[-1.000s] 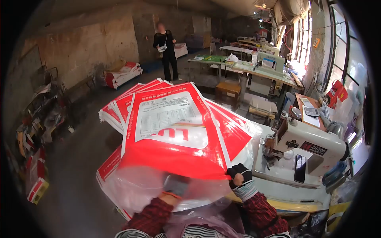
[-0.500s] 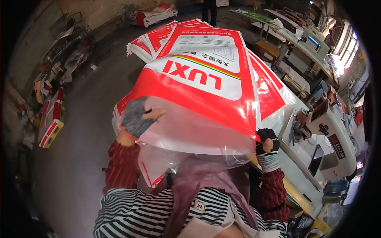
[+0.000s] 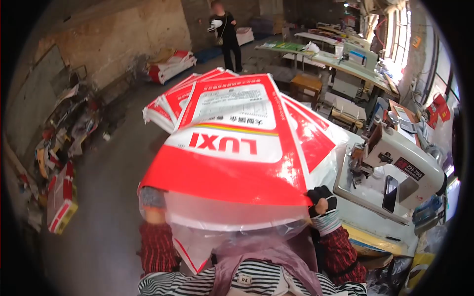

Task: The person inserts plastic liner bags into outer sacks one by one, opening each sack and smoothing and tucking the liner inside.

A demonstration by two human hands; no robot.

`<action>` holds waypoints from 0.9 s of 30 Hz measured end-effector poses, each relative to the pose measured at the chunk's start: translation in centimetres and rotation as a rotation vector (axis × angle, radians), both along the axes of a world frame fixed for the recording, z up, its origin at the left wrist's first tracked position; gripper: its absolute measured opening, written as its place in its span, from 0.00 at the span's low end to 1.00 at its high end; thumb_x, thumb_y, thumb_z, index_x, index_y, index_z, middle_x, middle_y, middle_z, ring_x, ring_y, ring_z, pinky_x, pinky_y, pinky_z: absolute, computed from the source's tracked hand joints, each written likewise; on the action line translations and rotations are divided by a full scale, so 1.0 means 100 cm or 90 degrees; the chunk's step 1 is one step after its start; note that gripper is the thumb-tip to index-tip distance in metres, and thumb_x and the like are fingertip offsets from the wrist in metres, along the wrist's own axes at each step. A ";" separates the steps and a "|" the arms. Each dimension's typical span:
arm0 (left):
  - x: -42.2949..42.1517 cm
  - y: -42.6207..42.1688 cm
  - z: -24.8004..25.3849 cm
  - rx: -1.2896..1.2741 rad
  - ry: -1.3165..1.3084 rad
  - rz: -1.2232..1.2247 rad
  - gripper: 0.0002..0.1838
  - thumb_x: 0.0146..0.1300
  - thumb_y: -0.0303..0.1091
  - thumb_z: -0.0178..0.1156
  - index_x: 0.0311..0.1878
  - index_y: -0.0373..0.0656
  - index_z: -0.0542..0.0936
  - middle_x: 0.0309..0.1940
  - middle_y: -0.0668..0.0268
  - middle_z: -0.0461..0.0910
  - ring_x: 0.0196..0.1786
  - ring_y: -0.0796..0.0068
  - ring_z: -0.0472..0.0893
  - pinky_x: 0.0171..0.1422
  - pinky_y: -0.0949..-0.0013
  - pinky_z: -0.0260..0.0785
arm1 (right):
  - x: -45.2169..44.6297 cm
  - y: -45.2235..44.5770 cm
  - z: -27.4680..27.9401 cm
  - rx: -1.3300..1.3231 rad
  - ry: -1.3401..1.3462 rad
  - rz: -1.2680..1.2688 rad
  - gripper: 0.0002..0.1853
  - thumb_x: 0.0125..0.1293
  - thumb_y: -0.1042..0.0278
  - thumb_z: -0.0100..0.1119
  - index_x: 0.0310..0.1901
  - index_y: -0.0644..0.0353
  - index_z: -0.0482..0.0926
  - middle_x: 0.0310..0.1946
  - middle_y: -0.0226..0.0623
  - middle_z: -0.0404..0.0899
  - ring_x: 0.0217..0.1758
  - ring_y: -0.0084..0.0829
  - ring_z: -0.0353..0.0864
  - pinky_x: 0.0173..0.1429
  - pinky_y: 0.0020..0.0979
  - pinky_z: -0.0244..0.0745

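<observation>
Phone (image 3: 390,193) lying on the sewing machine (image 3: 414,170) base. Person (image 3: 228,35) standing at back, dark clothes. Wooden stool (image 3: 306,84) sitting near far counter (image 3: 321,58). Daylight coming through windows (image 3: 398,44).

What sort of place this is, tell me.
Probably a small sack-sewing workshop: a sewing machine stands beside a pile of red-and-white LUXI bags, and a long worktable stands near the windows.

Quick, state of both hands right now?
Left hand: can't tell open or closed, fingers hidden by the red-and-white bag.
Right hand: closed, holding that bag's edge.
</observation>
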State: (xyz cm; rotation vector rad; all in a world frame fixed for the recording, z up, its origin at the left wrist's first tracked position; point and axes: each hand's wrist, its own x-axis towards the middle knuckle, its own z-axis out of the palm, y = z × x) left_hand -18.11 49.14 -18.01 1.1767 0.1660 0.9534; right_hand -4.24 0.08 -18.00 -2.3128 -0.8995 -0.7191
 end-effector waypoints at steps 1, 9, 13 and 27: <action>0.000 -0.029 0.019 -0.055 -0.067 -0.026 0.15 0.65 0.40 0.48 0.42 0.38 0.75 0.39 0.59 0.77 0.37 0.68 0.77 0.33 0.66 0.71 | -0.001 -0.001 -0.003 0.000 0.030 -0.003 0.13 0.41 0.75 0.51 0.31 0.58 0.79 0.25 0.42 0.74 0.32 0.45 0.74 0.35 0.41 0.69; 0.000 -0.071 0.049 0.471 0.195 0.405 0.19 0.68 0.44 0.44 0.43 0.38 0.78 0.37 0.63 0.79 0.38 0.71 0.77 0.42 0.70 0.70 | -0.003 -0.005 -0.016 0.017 0.048 -0.009 0.10 0.41 0.73 0.55 0.30 0.57 0.80 0.24 0.40 0.76 0.31 0.42 0.74 0.33 0.38 0.70; -0.006 -0.009 -0.014 -0.114 -0.193 -0.244 0.20 0.69 0.43 0.41 0.51 0.39 0.74 0.48 0.62 0.77 0.52 0.68 0.75 0.58 0.65 0.67 | -0.004 -0.008 -0.015 0.027 0.056 -0.011 0.12 0.39 0.75 0.53 0.29 0.57 0.80 0.24 0.39 0.76 0.31 0.42 0.74 0.34 0.39 0.70; 0.004 -0.112 0.106 0.141 0.185 0.205 0.13 0.64 0.39 0.52 0.39 0.38 0.78 0.36 0.68 0.79 0.34 0.79 0.77 0.40 0.77 0.69 | -0.006 -0.020 -0.042 -0.040 0.074 0.011 0.11 0.44 0.70 0.56 0.33 0.57 0.79 0.26 0.39 0.75 0.34 0.41 0.74 0.37 0.40 0.70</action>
